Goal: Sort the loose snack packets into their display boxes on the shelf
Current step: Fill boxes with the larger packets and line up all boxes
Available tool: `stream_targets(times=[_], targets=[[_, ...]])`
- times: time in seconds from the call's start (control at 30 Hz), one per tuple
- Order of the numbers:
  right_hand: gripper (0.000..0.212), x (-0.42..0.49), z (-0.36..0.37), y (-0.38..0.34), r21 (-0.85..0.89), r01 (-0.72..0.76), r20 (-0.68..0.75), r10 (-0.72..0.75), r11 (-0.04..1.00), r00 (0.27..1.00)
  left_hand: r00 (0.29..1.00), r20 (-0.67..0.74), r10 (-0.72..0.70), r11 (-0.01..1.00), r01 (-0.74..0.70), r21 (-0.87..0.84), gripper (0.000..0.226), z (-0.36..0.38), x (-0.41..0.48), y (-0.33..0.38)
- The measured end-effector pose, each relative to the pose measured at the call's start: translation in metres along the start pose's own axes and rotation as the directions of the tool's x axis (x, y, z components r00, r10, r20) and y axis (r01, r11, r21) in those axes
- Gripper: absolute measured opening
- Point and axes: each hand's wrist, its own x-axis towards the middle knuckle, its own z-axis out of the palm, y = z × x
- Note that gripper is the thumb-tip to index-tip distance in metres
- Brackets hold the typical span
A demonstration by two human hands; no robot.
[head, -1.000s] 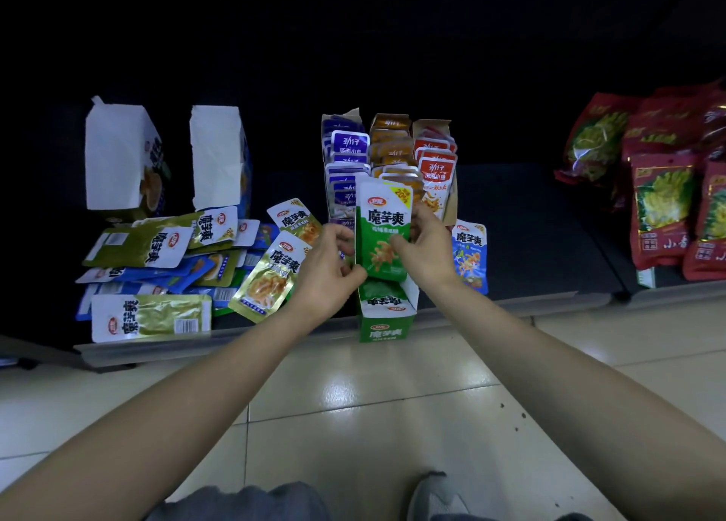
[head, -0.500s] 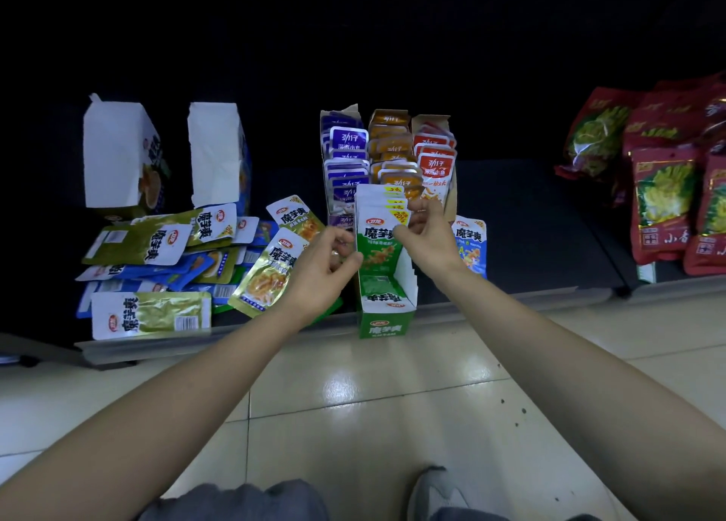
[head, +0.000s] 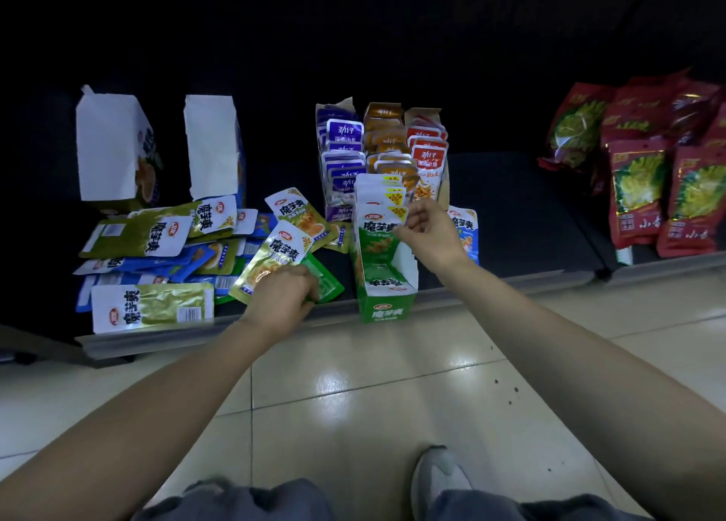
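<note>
Green packets [head: 378, 228] stand upright in a green-and-white display box [head: 387, 309].

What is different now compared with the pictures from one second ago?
The green packet went down into the green box. The left hand let it go and moved left and down to a loose green packet at the shelf edge, fingers curled on it. The right hand stays pinching the boxed packet's top. The loose pile did not move.
</note>
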Motion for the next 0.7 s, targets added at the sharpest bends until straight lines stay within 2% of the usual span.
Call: stream_targets(times=[0.07,0.13,0.2,0.27,0.37,0.47,0.6,0.63,0.7], targets=[[0.025,0.002,-0.004,0.002,0.033,-0.026,-0.023,0.027,0.999,0.999,0.996,-0.083,0.021,0.996,-0.028,-0.086,0.008,-0.007,0.0,0.0],[0.026,0.003,-0.006,0.002,0.055,-0.05,-0.045,0.052,0.997,0.998,0.976,-0.208,-0.065,0.979,0.022,-0.201,0.006,-0.02,0.0,0.005],[0.027,0.003,-0.007,0.001,0.092,-0.058,-0.064,0.064,0.994,0.996,0.909,-0.358,-0.215,0.923,0.069,-0.378,0.007,-0.04,0.004,0.013],[0.024,0.001,-0.008,-0.004,0.141,-0.021,-0.081,0.032,0.99,0.996,0.812,-0.453,-0.368,0.814,0.046,-0.579,0.006,-0.062,0.011,0.024],[0.011,-0.004,-0.009,-0.018,0.214,0.096,-0.048,-0.088,0.972,0.995,0.734,-0.462,-0.498,0.62,-0.071,-0.781,0.005,-0.091,0.023,0.042],[0.006,-0.011,-0.009,-0.038,0.301,0.175,0.088,-0.21,0.937,0.974,0.706,-0.449,-0.547,0.475,-0.179,-0.862,0.006,-0.109,0.032,0.059],[0.024,-0.01,-0.008,-0.046,0.294,0.094,0.398,-0.211,0.951,0.893,0.743,-0.373,-0.555,0.368,-0.183,-0.912,0.003,-0.107,0.041,0.075],[0.025,-0.008,-0.009,-0.045,0.284,0.058,0.422,-0.179,0.957,0.889,0.748,-0.338,-0.571,0.345,-0.154,-0.926,0.004,-0.105,0.043,0.077],[0.019,-0.007,-0.019,-0.04,0.316,-0.022,0.375,-0.103,0.948,0.921,0.768,-0.246,-0.591,0.307,-0.068,-0.949,0.003,-0.098,0.045,0.076]])
